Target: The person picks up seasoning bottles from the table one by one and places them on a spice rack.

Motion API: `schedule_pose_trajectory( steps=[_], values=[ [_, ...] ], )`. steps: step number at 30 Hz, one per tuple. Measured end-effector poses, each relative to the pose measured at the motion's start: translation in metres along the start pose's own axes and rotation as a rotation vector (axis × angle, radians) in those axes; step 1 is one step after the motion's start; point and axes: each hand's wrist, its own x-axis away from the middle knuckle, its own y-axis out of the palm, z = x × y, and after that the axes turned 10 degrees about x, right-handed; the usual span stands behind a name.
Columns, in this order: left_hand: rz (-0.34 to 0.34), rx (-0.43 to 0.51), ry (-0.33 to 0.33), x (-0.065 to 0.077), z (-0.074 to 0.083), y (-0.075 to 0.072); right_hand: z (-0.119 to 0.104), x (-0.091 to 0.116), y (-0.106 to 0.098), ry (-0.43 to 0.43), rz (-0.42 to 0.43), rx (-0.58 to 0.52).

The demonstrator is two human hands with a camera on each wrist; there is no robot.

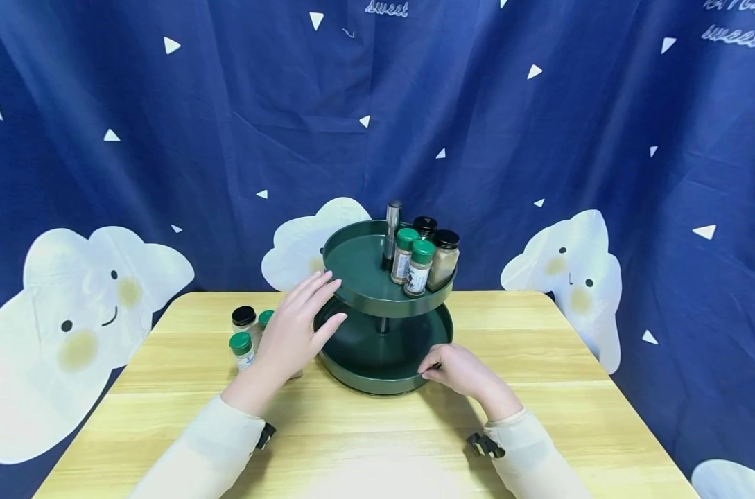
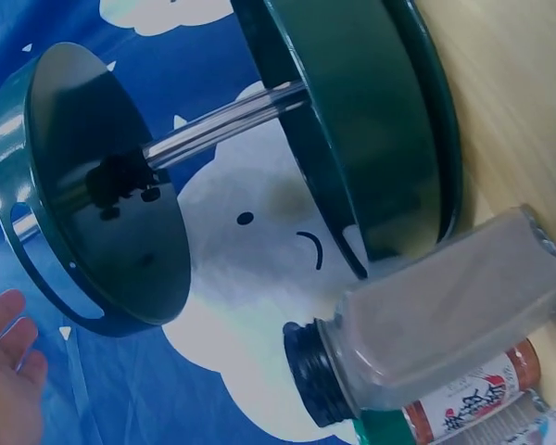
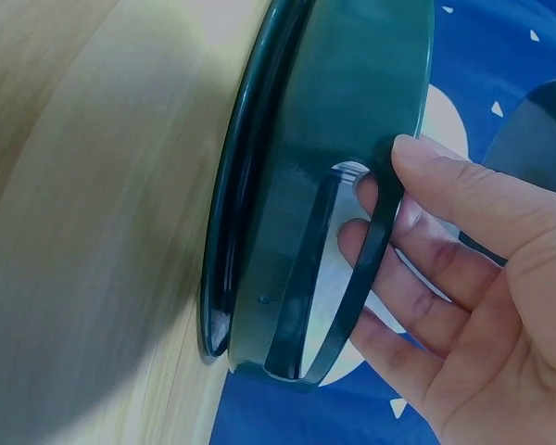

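Observation:
A dark green two-tier round spice rack stands on the table, with an upper tray (image 1: 383,305) and a lower tray (image 1: 377,384) on a metal post. My right hand (image 1: 461,371) grips the lower tray's front right rim. In the right wrist view the thumb (image 3: 445,176) lies on the rim and fingertips reach the handle slot. My left hand (image 1: 296,329) is by the upper tray's left edge, its fingers extended and holding nothing. Several spice jars with green and black lids, including a green-lidded jar (image 1: 419,269), stand at the upper tray's right side.
Left of the rack, more spice jars stand on the wooden table (image 1: 527,443), among them a black-lidded jar (image 1: 244,317) and a green-lidded jar (image 1: 242,344), partly behind the left forearm. A blue curtain (image 1: 290,90) with white clouds hangs behind.

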Motion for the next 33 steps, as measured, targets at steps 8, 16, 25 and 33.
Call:
schedule_pose_trajectory(
  steps=[8, 16, 25, 33],
  values=[
    [0.04, 0.013, 0.023, 0.015, -0.008, -0.004, 0.001, 0.0, 0.001, 0.01, -0.005, 0.004],
    [0.049, -0.005, -0.006, 0.029, -0.016, -0.009, 0.001, 0.001, 0.0, -0.002, 0.006, 0.011],
    [0.047, -0.003, -0.048, 0.041, -0.026, -0.01, 0.0, 0.003, -0.004, -0.014, 0.012, 0.0],
    [0.063, -0.011, -0.07, 0.054, -0.038, -0.007, 0.001, 0.001, -0.003, -0.016, -0.005, 0.0]
  ],
)
